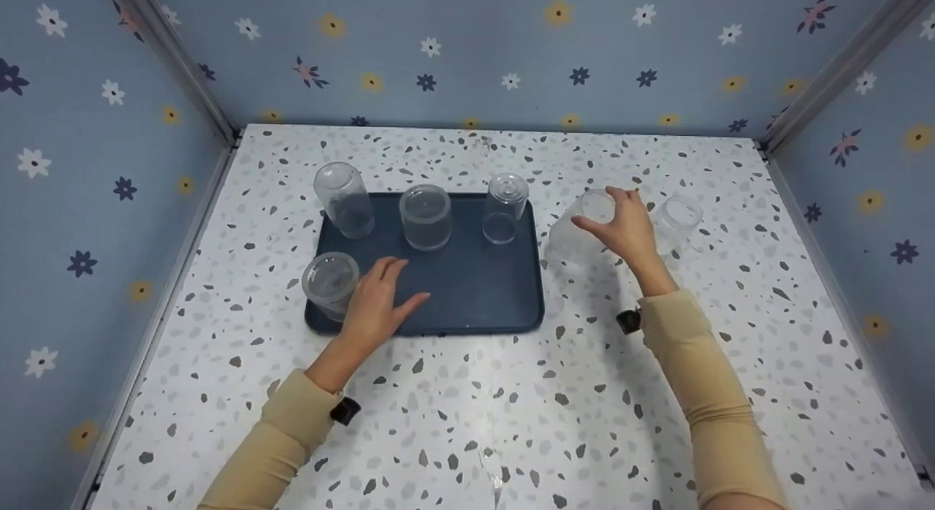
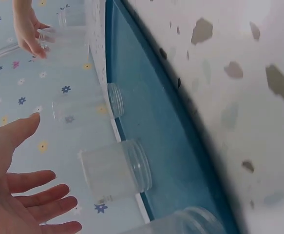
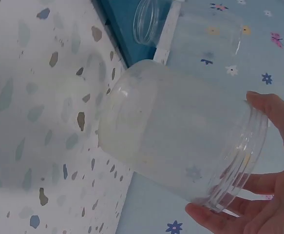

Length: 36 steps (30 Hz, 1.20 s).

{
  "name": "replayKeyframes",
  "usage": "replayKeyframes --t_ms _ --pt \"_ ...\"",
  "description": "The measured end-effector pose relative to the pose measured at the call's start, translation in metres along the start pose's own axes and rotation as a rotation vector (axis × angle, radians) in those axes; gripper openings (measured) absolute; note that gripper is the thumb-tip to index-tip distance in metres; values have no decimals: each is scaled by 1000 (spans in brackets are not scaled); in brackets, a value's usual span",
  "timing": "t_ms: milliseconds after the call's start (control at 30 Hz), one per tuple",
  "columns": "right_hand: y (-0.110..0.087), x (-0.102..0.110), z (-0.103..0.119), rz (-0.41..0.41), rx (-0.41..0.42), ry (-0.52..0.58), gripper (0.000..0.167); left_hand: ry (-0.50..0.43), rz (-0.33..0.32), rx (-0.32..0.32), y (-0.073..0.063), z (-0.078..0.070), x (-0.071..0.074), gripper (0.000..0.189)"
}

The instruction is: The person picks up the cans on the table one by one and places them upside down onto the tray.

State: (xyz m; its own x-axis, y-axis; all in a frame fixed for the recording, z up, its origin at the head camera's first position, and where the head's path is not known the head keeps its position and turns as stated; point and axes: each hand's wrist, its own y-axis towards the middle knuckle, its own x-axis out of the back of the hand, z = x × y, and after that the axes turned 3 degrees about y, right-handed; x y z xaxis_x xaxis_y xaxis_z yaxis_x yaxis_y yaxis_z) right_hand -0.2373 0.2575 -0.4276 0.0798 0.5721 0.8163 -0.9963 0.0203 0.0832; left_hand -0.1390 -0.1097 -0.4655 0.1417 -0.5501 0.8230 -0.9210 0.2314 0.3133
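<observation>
The right hand point(image 1: 627, 225) grips a large clear jar point(image 1: 568, 241) right of centre in the frame, just beyond the right edge of the dark blue tray point(image 1: 475, 291). Its thumb and fingers are spread wide and curve in on opposite sides of the ridged rim; in the right wrist view the thumb lies on the rim at the upper right and the fingertips press near its lower edge. The jar's ridged end is at the hand, its rounded base towards the speckled table point(image 1: 438, 415); whether the base touches the table cannot be told.

The left hand point(image 1: 374, 305) is empty, left of centre in the frame, above the lower left part of the tray. Its fingers are extended and its thumb stands well apart. It is nearest to a wide jar point(image 1: 330, 283) at the tray's lower left corner, partly overlapping it in the head view; contact cannot be made out.

Three more jars stand along the tray's far side: a tall jar point(image 1: 345, 203) at upper left, a squat jar point(image 1: 426, 218) in the middle and a slim jar point(image 1: 505, 209) at upper right. Another clear jar point(image 1: 681, 213) stands right of the right hand.
</observation>
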Motion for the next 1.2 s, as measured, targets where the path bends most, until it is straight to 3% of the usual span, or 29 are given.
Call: replayKeyframes --t_ms 533,900,1133,1200 --pt "-49 -15 11 -72 87 288 70 -311 -42 41 -7 -19 -38 47" --pt "-72 -26 24 -17 102 453 56 -549 -89 31 -2 -34 -51 48" --pt "-82 -36 31 30 122 545 47 -704 -86 4 -3 -66 -26 47" --pt "-85 -38 33 45 123 569 46 -733 -77 -5 -4 -67 -28 50"
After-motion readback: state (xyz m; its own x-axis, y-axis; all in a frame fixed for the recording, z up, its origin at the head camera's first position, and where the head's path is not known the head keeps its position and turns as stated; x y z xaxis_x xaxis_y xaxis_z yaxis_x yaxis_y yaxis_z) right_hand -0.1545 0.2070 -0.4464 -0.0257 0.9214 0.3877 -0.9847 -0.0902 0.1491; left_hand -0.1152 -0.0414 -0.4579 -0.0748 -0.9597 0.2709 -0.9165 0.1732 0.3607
